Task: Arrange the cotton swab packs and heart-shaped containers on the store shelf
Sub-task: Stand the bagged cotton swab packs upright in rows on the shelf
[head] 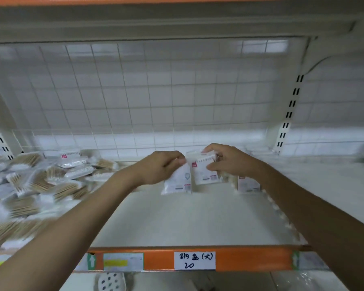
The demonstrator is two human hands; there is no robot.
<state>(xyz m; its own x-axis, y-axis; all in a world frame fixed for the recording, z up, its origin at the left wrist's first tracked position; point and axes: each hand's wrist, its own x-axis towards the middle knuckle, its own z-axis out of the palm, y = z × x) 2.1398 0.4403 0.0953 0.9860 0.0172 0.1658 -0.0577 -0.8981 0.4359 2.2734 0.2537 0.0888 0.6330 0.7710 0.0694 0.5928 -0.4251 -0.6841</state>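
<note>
White swab packs, between both hands

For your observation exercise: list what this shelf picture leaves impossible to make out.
Head view only:
- Loose pile of swab packs: motion-blurred, uncountable, cut by the left edge.
- Pack partly behind the right hand.
- Print on the packs the left hand holds: too small.

White shelf board fills centre of frame, orange front rail along lower edge. Handwritten white price label on rail, lower centre. White wire grid back panel across middle. Slotted upright at right. Underside of upper shelf along top. Light dim, even.
</note>
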